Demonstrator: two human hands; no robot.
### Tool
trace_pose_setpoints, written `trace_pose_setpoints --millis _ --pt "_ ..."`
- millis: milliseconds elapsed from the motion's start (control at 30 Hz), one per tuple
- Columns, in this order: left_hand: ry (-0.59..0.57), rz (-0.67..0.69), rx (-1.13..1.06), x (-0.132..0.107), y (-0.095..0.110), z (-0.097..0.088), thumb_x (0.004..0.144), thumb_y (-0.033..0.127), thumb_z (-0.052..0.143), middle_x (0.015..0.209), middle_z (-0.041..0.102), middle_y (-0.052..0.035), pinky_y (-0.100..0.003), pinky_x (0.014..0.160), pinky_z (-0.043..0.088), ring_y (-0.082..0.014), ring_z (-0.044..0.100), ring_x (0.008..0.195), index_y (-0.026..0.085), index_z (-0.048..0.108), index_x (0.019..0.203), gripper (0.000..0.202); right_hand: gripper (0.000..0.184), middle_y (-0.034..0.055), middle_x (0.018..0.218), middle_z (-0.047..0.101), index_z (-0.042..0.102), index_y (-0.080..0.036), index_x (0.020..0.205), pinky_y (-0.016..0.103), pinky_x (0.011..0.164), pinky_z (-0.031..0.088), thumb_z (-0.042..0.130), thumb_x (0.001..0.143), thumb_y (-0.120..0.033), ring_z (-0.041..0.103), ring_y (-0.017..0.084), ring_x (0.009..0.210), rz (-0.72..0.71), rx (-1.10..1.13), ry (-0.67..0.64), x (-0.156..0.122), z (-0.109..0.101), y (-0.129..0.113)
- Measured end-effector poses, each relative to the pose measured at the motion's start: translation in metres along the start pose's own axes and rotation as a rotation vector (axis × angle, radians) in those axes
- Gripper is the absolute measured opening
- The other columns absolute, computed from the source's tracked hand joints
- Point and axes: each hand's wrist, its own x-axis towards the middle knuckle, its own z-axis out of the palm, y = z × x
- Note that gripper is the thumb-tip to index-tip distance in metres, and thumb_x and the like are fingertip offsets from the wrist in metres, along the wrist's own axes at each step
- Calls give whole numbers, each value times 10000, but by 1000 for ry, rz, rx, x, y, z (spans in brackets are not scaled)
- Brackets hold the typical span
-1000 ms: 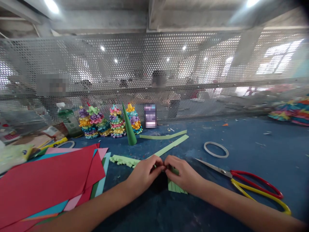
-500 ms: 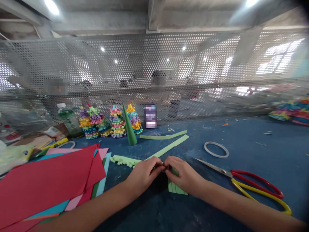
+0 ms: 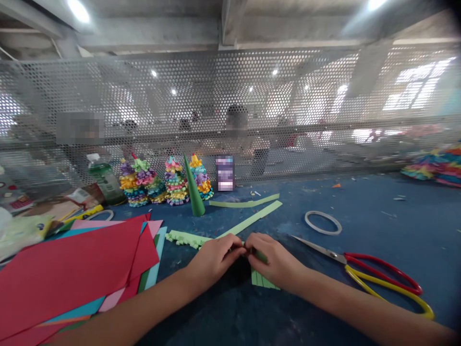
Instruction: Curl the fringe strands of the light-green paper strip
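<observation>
My left hand (image 3: 219,254) and my right hand (image 3: 272,257) meet fingertip to fingertip at the middle of the table, both pinched closed. Between them is a light green paper strip with a cut fringe (image 3: 264,279); its slit end hangs below my right palm. What the fingertips pinch exactly is hidden. A fringed strip with curled ends (image 3: 187,239) runs out to the left behind my left hand. Beyond the hands lie a plain green strip (image 3: 254,218) and another thin strip (image 3: 245,203). A dark green paper cone (image 3: 195,194) stands upright behind them.
Red-and-yellow-handled scissors (image 3: 342,259) and a roll of white tape (image 3: 323,223) lie to the right. Stacked coloured paper (image 3: 75,269) covers the left. Several ruffled paper trees (image 3: 176,182), a phone (image 3: 224,173) and a bottle (image 3: 106,180) stand before a perforated metal screen (image 3: 306,105).
Both hands keep their pinch on the fringed strip in almost the same spot. The view has shifted very slightly; nothing else visibly moved.
</observation>
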Motion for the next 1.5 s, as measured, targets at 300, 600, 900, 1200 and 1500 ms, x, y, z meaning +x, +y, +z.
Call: trace_pose_setpoints --millis 300,600,900,1200,1500 --pt "-20 -3 48 -1 2 0 944 371 387 813 614 18 -207 629 374 -136 579 741 206 553 896 239 125 4 738 511 447 -187 748 266 647 357 468 789 -71 457 146 702 -20 -47 -9 -1 2 2" --pt "4 -31 31 -1 -1 3 920 452 412 833 608 3 -234 647 401 -152 582 749 205 507 979 271 133 8 758 531 481 -187 772 274 657 379 475 777 -54 473 152 724 1 1 9 -1 2 1" --pt "18 -1 49 -2 0 4 934 386 407 830 595 7 -232 655 403 -143 574 749 201 527 900 223 103 14 761 540 482 -183 772 285 662 386 474 808 -87 480 155 728 -20 -16 8 -2 1 0" --pt "12 -13 25 -2 -1 4 936 395 411 859 621 8 -228 687 411 -143 589 797 208 562 910 242 97 20 775 545 477 -184 786 291 670 384 473 812 -91 479 158 730 -19 -30 5 -3 1 -1" --pt "-9 9 77 -3 0 4 952 364 374 880 627 4 -222 708 423 -146 601 822 213 553 929 235 101 15 767 539 467 -186 772 290 662 365 472 830 -104 468 156 721 -38 -73 17 -3 1 0"
